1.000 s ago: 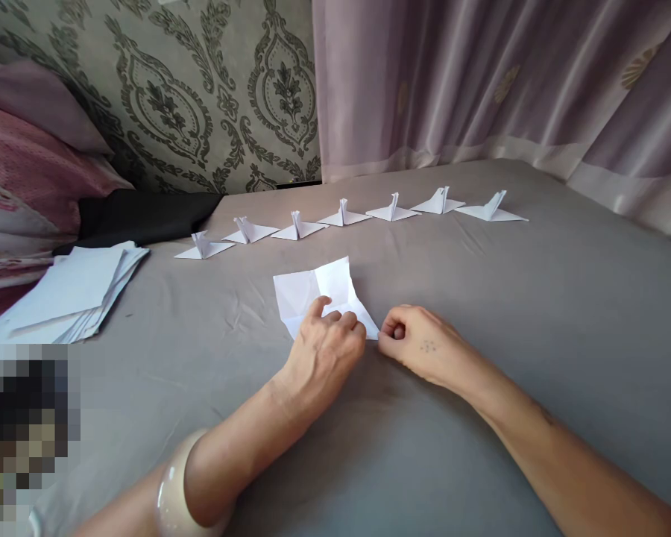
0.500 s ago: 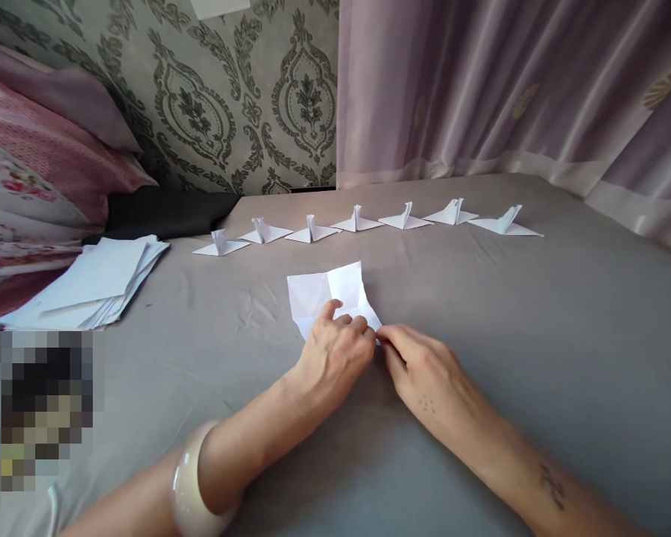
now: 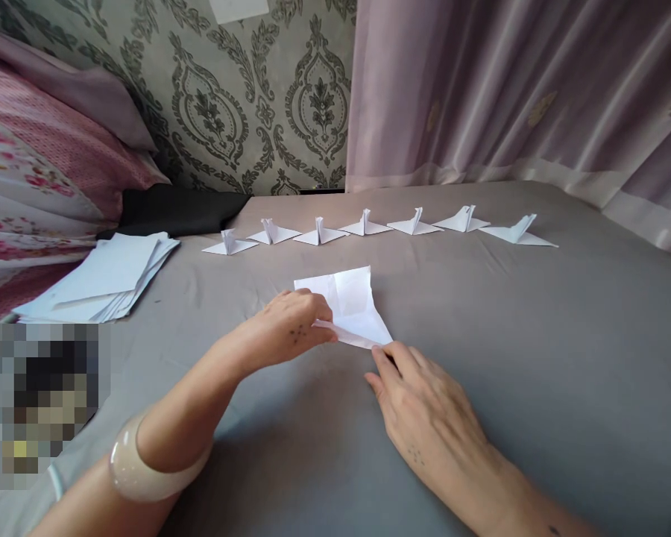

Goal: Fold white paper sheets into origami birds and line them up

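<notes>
A creased white sheet of paper [image 3: 355, 298] lies on the grey cloth in front of me, its near edge turned up. My left hand [image 3: 291, 328] pinches that edge at the left, thumb below and fingers over it, hiding the sheet's left part. At the near right corner, the fingertips of my right hand [image 3: 430, 410] touch the paper. Its thumb is held apart, off the sheet. A wide pale bangle [image 3: 145, 462] circles my left forearm.
Beyond the sheet stands a row of several folded white paper birds [image 3: 319, 233]. To the left lies a stack of white paper [image 3: 112, 265], beside black fabric [image 3: 173, 211]. Purple curtains [image 3: 452, 97] and a patterned wall [image 3: 268, 89] bound the grey cloth [image 3: 537, 358] at the back.
My left hand has moved left along the near edge and turned, now pinching it. My right thumb has come away from the paper. The view has shifted slightly.
</notes>
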A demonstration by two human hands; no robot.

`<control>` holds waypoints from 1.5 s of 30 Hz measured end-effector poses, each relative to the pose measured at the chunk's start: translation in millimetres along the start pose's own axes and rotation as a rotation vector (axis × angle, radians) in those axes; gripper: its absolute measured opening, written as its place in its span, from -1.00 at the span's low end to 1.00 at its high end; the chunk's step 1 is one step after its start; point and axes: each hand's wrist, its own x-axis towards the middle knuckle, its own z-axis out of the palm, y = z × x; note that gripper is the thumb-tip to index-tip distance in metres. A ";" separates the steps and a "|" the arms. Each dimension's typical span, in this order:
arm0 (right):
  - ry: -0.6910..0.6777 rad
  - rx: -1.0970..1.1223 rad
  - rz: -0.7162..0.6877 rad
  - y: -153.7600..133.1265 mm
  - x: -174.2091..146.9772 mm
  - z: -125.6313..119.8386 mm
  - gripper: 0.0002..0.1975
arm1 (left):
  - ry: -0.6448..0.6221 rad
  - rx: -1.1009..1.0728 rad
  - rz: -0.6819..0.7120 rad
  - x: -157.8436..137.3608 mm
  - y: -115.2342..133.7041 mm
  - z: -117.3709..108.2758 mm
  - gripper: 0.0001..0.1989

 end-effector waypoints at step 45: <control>-0.039 -0.014 -0.030 -0.5 22.1 3.3 -0.58 | -0.140 -0.297 -0.389 10.8 -9.0 -8.3 -0.66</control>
